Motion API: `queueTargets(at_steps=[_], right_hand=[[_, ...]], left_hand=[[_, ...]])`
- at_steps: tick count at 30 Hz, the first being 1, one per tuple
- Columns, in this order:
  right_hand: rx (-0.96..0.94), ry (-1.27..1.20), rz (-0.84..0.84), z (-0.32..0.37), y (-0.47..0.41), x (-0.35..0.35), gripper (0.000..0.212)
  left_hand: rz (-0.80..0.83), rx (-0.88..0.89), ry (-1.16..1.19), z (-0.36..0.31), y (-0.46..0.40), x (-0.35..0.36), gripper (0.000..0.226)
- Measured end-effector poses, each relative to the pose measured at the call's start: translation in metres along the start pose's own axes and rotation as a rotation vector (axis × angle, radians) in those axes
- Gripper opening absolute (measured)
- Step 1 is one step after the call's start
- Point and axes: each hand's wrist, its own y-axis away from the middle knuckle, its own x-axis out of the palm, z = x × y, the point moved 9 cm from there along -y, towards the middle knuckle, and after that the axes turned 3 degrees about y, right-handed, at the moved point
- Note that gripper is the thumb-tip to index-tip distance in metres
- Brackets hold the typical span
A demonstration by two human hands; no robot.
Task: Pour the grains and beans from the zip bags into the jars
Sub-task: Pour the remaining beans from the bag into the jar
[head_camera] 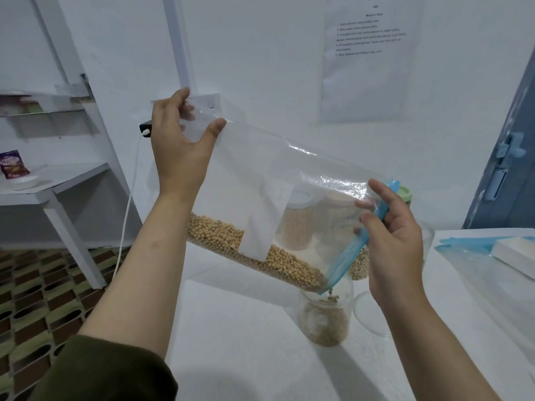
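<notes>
Zip bag [269, 180] of soybeans [257, 256] held tilted above the tabletop [246, 342], blue zipper mouth at the low end. Left hand [179, 146] pinches the raised bottom corner, at 10 o'clock. Right hand [390, 235] grips the blue zip edge, at 3 o'clock. Beans spill from the mouth into an open clear jar [325, 314], part filled, at 5 o'clock. Lidded jars [298, 221] stand behind the bag.
</notes>
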Motion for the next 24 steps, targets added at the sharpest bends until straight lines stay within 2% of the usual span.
queueTargets(at_steps=[10,24], right_hand=[[0.014,-0.02,0.003,0.0,0.001,-0.001,0.044],[-0.028,0.04,0.045,0.004,0.005,-0.002,0.048]], left_hand=[[-0.017,0.008,0.005,0.001,0.006,0.001,0.071],[-0.004,0.066,-0.058,-0.001,0.011,0.005,0.065]])
